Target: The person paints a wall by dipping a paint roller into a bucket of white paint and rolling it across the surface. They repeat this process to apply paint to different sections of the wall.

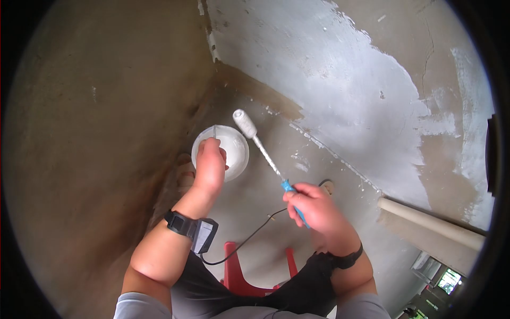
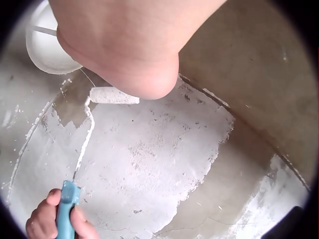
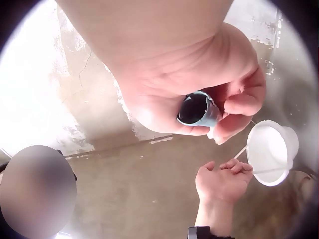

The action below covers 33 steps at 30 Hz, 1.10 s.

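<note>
In the head view, my right hand point(image 1: 319, 212) grips the blue handle of a paint roller point(image 1: 245, 125). The roller's white-coated sleeve is angled up beside the bucket's rim, and its rod is smeared with white as well. A white bucket point(image 1: 240, 165) with white paint inside is below my left hand point(image 1: 211, 165). The fingers of that hand curl round the bucket's thin handle point(image 3: 271, 171), whose two ends run to the rim in the right wrist view. From the left wrist, the roller sleeve point(image 2: 114, 95) appears clear of the bucket.
A wall point(image 1: 340, 69) partly coated white meets a bare brown wall point(image 1: 106, 106) at the corner. A red plastic stool point(image 1: 234, 271) stands under the person. A pale roll point(image 1: 430, 220) lies along the wall's foot at right. A cable point(image 1: 249, 236) runs from the left wrist device.
</note>
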Motion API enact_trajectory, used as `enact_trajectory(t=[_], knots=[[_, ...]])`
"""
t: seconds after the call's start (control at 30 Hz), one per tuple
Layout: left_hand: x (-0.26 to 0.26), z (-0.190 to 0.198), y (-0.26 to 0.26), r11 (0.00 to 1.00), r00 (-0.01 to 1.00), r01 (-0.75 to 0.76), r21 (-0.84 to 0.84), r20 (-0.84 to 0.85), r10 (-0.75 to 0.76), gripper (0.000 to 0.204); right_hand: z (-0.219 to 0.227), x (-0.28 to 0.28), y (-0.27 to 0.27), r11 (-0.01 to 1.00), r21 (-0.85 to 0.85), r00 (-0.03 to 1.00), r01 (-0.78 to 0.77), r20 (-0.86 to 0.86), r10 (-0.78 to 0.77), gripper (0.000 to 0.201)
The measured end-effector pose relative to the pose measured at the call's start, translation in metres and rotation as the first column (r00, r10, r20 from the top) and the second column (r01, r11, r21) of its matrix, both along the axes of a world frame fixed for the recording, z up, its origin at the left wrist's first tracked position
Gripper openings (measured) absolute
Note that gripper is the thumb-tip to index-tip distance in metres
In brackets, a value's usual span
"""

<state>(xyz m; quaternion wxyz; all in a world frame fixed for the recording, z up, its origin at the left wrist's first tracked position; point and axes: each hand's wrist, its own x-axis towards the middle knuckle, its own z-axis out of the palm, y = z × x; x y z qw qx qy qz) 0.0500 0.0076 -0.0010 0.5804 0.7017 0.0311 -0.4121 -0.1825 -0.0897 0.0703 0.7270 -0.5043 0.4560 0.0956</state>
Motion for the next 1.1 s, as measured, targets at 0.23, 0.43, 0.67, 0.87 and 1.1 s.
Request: enact_trajectory(t=[0.23, 0.43, 0.67, 0.87, 1.1], knots=[[0.008, 0.003, -0.006, 1.0, 1.0, -0.007, 0.001, -0.025, 0.007, 0.022, -0.034, 0.039, -0.037, 0.915, 0.1, 0.921, 0.391, -0.032, -0.389, 0.02], [0.018, 0.012, -0.01, 0.999, 0.996, 0.027, -0.028, -0.087, -0.029, 0.022, -0.051, 0.048, -0.073, 0.826, 0.058, 0.821, 0.561, -0.173, -0.545, 0.014], [0.011, 0.017, -0.02, 0.998, 0.994, 0.046, -0.05, -0.098, -0.05, 0.022, -0.068, 0.048, -0.092, 0.712, 0.057, 0.705, 0.699, -0.222, -0.674, 0.01], [0.006, 0.022, -0.031, 0.999, 0.996, 0.037, -0.015, -0.077, -0.038, 0.022, -0.137, 0.073, -0.112, 0.676, 0.007, 0.654, 0.737, -0.26, -0.71, 0.011], [0.003, 0.015, -0.034, 0.996, 0.995, 0.087, 0.01, -0.055, -0.087, 0.022, -0.238, 0.083, -0.133, 0.723, 0.067, 0.71, 0.688, -0.266, -0.652, 0.014]])
